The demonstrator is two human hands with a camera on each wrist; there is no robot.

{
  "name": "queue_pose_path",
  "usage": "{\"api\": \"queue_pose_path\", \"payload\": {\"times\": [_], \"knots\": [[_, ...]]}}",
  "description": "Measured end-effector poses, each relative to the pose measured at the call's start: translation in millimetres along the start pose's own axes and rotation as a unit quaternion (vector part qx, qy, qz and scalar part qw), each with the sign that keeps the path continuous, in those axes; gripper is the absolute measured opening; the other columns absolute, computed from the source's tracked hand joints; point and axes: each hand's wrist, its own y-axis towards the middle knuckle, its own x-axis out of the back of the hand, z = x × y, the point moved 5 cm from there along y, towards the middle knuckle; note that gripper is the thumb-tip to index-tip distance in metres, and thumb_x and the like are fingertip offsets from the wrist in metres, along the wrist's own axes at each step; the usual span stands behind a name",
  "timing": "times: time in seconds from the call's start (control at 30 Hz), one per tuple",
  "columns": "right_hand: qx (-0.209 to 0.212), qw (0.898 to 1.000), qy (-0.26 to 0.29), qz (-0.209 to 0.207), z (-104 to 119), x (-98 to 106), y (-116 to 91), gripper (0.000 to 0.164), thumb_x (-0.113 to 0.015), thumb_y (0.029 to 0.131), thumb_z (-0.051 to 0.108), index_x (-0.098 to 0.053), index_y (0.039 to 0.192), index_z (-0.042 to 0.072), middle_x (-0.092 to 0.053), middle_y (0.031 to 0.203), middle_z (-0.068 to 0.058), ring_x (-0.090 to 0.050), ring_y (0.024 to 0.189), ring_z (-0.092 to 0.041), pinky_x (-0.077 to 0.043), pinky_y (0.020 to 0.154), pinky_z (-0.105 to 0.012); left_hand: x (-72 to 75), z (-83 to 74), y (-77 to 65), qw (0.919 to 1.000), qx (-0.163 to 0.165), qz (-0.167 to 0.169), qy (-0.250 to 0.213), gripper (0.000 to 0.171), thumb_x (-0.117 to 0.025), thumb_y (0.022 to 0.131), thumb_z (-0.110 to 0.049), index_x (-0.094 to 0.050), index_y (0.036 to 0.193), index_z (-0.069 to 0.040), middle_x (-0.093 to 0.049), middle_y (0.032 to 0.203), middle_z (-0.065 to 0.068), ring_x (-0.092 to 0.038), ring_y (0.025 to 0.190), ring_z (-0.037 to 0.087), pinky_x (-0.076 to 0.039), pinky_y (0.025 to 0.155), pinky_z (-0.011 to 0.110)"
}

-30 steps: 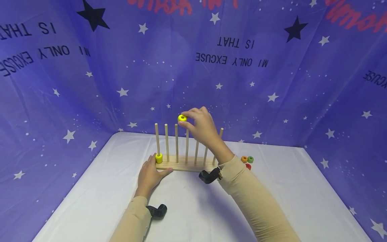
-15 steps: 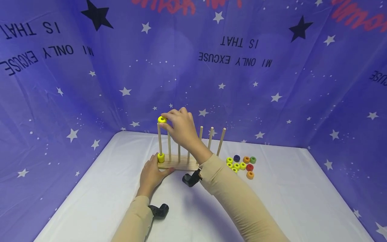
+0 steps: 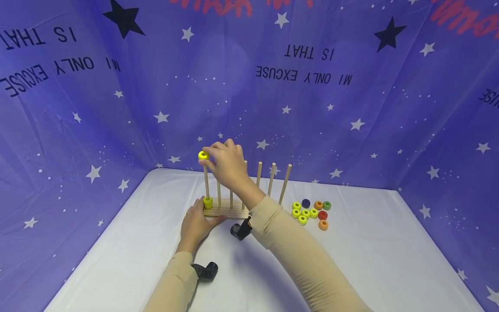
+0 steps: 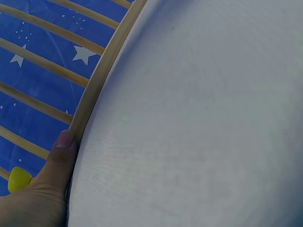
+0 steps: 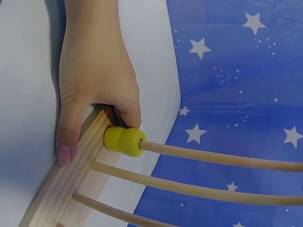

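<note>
A yellow bead (image 3: 203, 155) with a hole is pinched between the thumb and fingers of my right hand (image 3: 230, 167), right at the top of the leftmost wooden peg (image 3: 207, 184). Two yellow beads (image 5: 124, 140) sit stacked at the foot of that peg. The pegs rise in a row from a long wooden base (image 3: 228, 210). My left hand (image 3: 194, 226) grips the base at its left end, the thumb along the front edge and the fingers behind, as the right wrist view shows. The held bead lies outside both wrist views.
Right of the base lie loose beads on the white cloth (image 3: 362, 242): several yellow beads (image 3: 306, 213), a dark blue bead (image 3: 306, 203), orange ones (image 3: 323, 225), a green bead (image 3: 327, 205) and a red bead (image 3: 322, 215). A purple starry curtain (image 3: 249, 99) surrounds the table.
My right hand has carried the yellow bead leftward across the pegs to the top of the leftmost one. The loose beads its arm covered now show. My left hand keeps its grip.
</note>
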Motion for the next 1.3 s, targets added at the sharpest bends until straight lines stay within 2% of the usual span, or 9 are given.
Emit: {"api": "queue_pose_path", "payload": {"times": [0.13, 0.37, 0.5, 0.8, 1.0, 1.3], "knots": [[-0.003, 1.0, -0.006, 0.002, 0.5, -1.9, 0.3, 0.041, -0.063, 0.093, 0.049, -0.068, 0.127, 0.026, -0.07, 0.117, 0.01, -0.048, 0.095, -0.013, -0.038, 0.08, -0.029, 0.4, -0.5, 0.0, 1.0, 0.0, 0.003, -0.001, 0.102, -0.076, 0.073, -0.068, -0.039, 0.149, -0.011, -0.048, 0.15, 0.018, -0.046, 0.136, 0.045, -0.038, 0.112, 0.06], [-0.014, 1.0, -0.009, 0.01, -1.5, -5.0, -0.8, 0.044, -0.064, 0.091, 0.054, -0.07, 0.125, 0.027, -0.07, 0.117, 0.009, -0.049, 0.096, -0.014, -0.038, 0.08, -0.03, 1.2, -0.7, -0.2, 1.0, 0.004, 0.005, -0.005, 0.1, -0.077, 0.073, -0.066, -0.039, 0.149, -0.013, -0.048, 0.15, 0.018, -0.047, 0.135, 0.044, -0.039, 0.111, 0.06], [-0.014, 1.0, -0.009, 0.012, -1.6, -4.8, -1.2, 0.045, -0.063, 0.09, 0.055, -0.07, 0.125, 0.026, -0.07, 0.119, 0.009, -0.048, 0.096, -0.013, -0.037, 0.08, -0.029, 0.9, 0.1, -1.0, 0.9999, 0.005, 0.007, -0.008, 0.101, -0.077, 0.074, -0.065, -0.037, 0.151, -0.012, -0.041, 0.155, 0.021, -0.041, 0.139, 0.047, -0.035, 0.114, 0.062], [-0.01, 1.0, -0.002, 0.012, -2.1, -5.8, -1.4, 0.045, -0.065, 0.09, 0.054, -0.071, 0.123, 0.025, -0.07, 0.118, 0.007, -0.046, 0.094, -0.014, -0.036, 0.078, -0.029, 1.2, -0.2, -1.5, 0.9999, 0.006, 0.01, -0.009, 0.103, -0.076, 0.074, -0.066, -0.036, 0.152, -0.011, -0.039, 0.156, 0.021, -0.037, 0.142, 0.046, -0.032, 0.117, 0.061], [-0.009, 1.0, -0.001, 0.024, -1.0, -7.0, -1.2, 0.045, -0.065, 0.09, 0.054, -0.071, 0.124, 0.025, -0.07, 0.118, 0.008, -0.046, 0.097, -0.014, -0.037, 0.081, -0.03, 1.7, 0.1, -0.3, 0.9999, 0.003, 0.009, -0.011, 0.099, -0.076, 0.074, -0.066, -0.038, 0.15, -0.014, -0.047, 0.151, 0.018, -0.044, 0.137, 0.045, -0.037, 0.113, 0.061], [-0.011, 1.0, 0.0, 0.026, -1.5, -7.4, -1.7, 0.045, -0.066, 0.09, 0.053, -0.071, 0.124, 0.024, -0.069, 0.119, 0.007, -0.046, 0.098, -0.014, -0.037, 0.082, -0.031, 2.0, -0.4, -0.5, 1.0, -0.002, 0.002, -0.006, 0.097, -0.077, 0.073, -0.066, -0.041, 0.146, -0.013, -0.055, 0.142, 0.016, -0.051, 0.13, 0.042, -0.042, 0.108, 0.059]]}}
